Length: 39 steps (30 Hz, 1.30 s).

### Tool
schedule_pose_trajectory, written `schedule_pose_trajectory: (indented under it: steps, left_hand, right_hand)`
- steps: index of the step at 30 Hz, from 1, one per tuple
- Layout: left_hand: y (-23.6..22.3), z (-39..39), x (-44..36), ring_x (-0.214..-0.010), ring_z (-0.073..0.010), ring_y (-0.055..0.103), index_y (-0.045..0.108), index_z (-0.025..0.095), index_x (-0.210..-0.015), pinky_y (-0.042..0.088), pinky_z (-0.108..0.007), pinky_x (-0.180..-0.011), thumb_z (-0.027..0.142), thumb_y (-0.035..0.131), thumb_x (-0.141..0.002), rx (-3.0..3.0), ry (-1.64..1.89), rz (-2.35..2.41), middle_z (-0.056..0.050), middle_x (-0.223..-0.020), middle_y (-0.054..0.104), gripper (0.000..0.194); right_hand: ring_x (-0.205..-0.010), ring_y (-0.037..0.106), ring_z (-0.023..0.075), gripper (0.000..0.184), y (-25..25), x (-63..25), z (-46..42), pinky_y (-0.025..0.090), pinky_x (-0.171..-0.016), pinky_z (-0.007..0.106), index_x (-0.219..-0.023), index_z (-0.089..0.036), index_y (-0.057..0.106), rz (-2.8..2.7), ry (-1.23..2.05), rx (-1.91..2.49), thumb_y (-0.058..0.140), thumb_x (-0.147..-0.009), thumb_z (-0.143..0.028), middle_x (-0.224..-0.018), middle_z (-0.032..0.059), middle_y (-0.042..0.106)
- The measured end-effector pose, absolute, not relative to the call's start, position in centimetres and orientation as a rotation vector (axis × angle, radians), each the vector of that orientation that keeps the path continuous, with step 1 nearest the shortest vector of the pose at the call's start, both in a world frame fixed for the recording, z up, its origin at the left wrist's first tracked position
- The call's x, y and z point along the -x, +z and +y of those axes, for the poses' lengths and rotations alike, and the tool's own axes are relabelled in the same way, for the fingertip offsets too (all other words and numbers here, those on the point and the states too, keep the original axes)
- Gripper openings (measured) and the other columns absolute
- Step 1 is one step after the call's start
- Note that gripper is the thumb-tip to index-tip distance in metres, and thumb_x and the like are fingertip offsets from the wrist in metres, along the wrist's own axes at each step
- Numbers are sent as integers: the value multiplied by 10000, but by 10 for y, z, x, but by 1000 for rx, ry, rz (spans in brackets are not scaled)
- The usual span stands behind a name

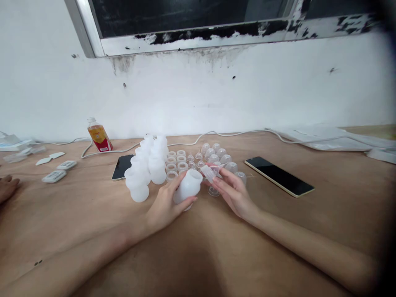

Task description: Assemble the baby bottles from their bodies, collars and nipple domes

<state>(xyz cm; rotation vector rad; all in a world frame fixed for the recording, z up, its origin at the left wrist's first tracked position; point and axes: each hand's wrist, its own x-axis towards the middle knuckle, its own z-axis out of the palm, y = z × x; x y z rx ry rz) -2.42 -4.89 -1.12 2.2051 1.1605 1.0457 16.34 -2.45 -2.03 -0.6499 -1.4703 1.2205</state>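
My left hand [165, 204] is wrapped round a small white plastic bottle [188, 185], tilted with its neck toward the right. My right hand [233, 192] pinches a small clear plastic nozzle piece [210, 173] right beside the bottle's mouth. Behind the hands stand rows of white bottles [147, 169], white ring collars [176, 161] and clear dome caps [216, 153] on the wooden table [93, 214].
A dark phone [122, 166] lies left of the bottles and a larger phone [279, 176] to the right. A drink bottle with a red label [99, 135], white cables [235, 133], small white devices [58, 171] and another person's hand [6, 186] at the left edge.
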Motion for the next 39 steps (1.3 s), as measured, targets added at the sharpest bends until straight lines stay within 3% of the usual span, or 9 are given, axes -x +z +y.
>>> schedule_pose_trajectory:
  steps: [4, 9, 15, 22, 27, 33, 39]
  left_hand:
    - [-10, -47, 26, -1119, -208, 435, 271, 234, -1275, 358, -380, -925, 345, 536, -744, -2286, 971, 1122, -64, -1252, 447, 604]
    - [-5, -47, 31, -918, -200, 540, 418, 198, -1097, 440, -336, -761, 354, 557, -715, -2223, 906, 1135, -58, -1033, 570, 435]
    - [3, -43, 33, -911, -201, 528, 470, 210, -1093, 415, -333, -786, 323, 575, -695, -2190, 816, 1044, -47, -1035, 568, 427]
    - [26, -34, 38, -713, -156, 555, 587, 168, -926, 407, -224, -568, 377, 477, -760, -1746, 473, 823, -38, -828, 599, 288]
    - [31, -36, 38, -704, -149, 557, 605, 169, -864, 400, -214, -558, 364, 540, -720, -1752, 539, 886, -33, -847, 608, 251]
    - [25, -33, 41, -559, -123, 555, 612, 138, -805, 404, -221, -488, 401, 445, -767, -1330, 359, 750, -70, -800, 624, 314]
    - [31, -35, 40, -610, -148, 575, 612, 162, -880, 408, -226, -509, 427, 484, -743, -1739, 411, 886, -44, -770, 635, 324]
  right_hand:
    - [-1060, 489, 181, 332, -20, -168, -23, 407, -899, 335, -1057, -227, 503, -1618, 1159, 706, 571, -739, -295, -1171, 57, 506]
    - [-1075, 470, 183, 379, -11, -181, -15, 407, -895, 344, -1073, -239, 523, -1949, 914, 756, 603, -705, -285, -1150, 58, 514]
    - [-1048, 490, 189, 387, 3, -193, -11, 420, -870, 368, -1069, -243, 532, -2234, 812, 776, 607, -692, -285, -1112, 48, 550]
    - [-1005, 521, 172, 383, 10, -193, -16, 421, -869, 346, -1076, -240, 513, -2269, 742, 687, 589, -701, -238, -1090, 41, 561]
    - [-1045, 494, 195, 353, 10, -189, -21, 425, -852, 372, -1030, -235, 510, -2228, 760, 742, 602, -692, -274, -1119, 57, 545]
    - [-1076, 478, 189, 258, 7, -188, -21, 390, -900, 389, -976, -237, 522, -2207, 863, 657, 566, -722, -255, -1128, 52, 544]
    - [-1011, 519, 177, 361, 9, -188, -21, 430, -852, 338, -1036, -235, 521, -2247, 816, 720, 610, -689, -271, -1093, 44, 564]
